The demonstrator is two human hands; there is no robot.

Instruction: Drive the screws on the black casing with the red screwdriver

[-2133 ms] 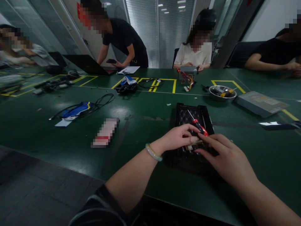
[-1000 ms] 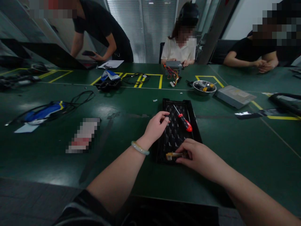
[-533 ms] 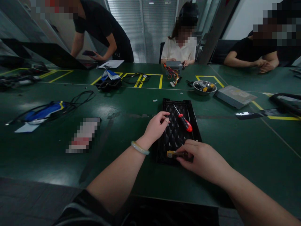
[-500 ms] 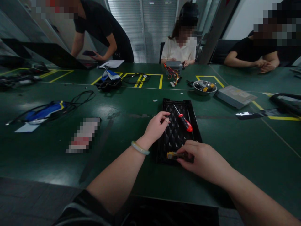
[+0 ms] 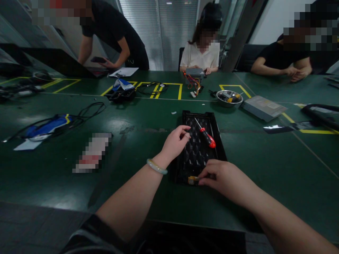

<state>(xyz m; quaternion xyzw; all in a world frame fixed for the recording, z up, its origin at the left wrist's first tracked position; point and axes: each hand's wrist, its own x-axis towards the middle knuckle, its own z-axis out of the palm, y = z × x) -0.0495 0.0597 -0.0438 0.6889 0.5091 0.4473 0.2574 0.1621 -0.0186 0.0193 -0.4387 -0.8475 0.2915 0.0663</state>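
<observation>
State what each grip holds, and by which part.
The right grip pinches the small yellow piece by its right-hand end, which is mostly hidden. The left grip, at the left edge of the black tray, shows nothing held.

The tray (image 5: 196, 150) is black, its floor patterned in rows of glossy, diamond-like bumps. Inside the tray, the screwdriver (image 5: 208, 138) pairs a red and black handle with a silvery shaft; the small piece (image 5: 192, 180) at the tray's near end is yellowish orange. Around the tray, the desk (image 5: 132, 187) is dark green, with bright yellow tape (image 5: 180, 92) in straight-lined outlines beyond it. Left of the tray, a bracelet (image 5: 156, 167) shows pale milky green with an amber stretch, and farther left a pouch (image 5: 47, 128) is blue edged with yellow. Beyond the tray, a grey box (image 5: 194, 72) trails red and orange wires (image 5: 193, 84). Right of and beyond the tray, a bowl (image 5: 230, 103) gleams silver beside a grey case (image 5: 261, 108).
</observation>
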